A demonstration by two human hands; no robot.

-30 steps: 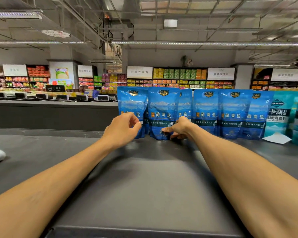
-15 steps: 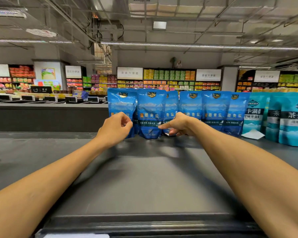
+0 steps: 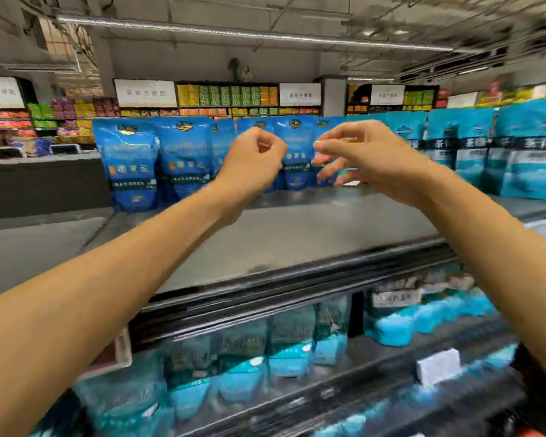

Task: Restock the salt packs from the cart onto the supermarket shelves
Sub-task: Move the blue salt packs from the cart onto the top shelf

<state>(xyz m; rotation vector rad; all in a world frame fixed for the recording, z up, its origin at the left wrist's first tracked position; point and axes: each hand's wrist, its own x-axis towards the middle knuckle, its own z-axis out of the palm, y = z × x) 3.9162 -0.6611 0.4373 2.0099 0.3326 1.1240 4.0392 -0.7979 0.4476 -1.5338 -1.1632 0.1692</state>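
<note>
Blue salt packs (image 3: 126, 162) are standing upright in a row along the back of the top shelf (image 3: 297, 234), running from the left-centre of the frame toward the middle, with teal packs (image 3: 460, 146) carrying on the row toward the right edge. Both hands are hanging in the air in front of that row at centre frame, holding nothing: the left hand (image 3: 252, 162) is showing loosely curled fingers with the thumb near the forefinger, and the right hand (image 3: 363, 156) is spread with relaxed, slightly bent fingers. Neither hand appears to be touching a pack, though motion blur is making the fingertips hard to read. Judging by this, the placing step on the top shelf is looking finished for these packs, and the hands are sitting between a release and the next fetch. Lower shelves (image 3: 297, 342) in the bottom half of the frame are holding more teal packs, blurred. No cart is showing anywhere, so the next move is likely calling for a turn away from the shelf to find it, then a grip on fresh packs and a careful upright set-down beside the standing ones without toppling them.
</note>
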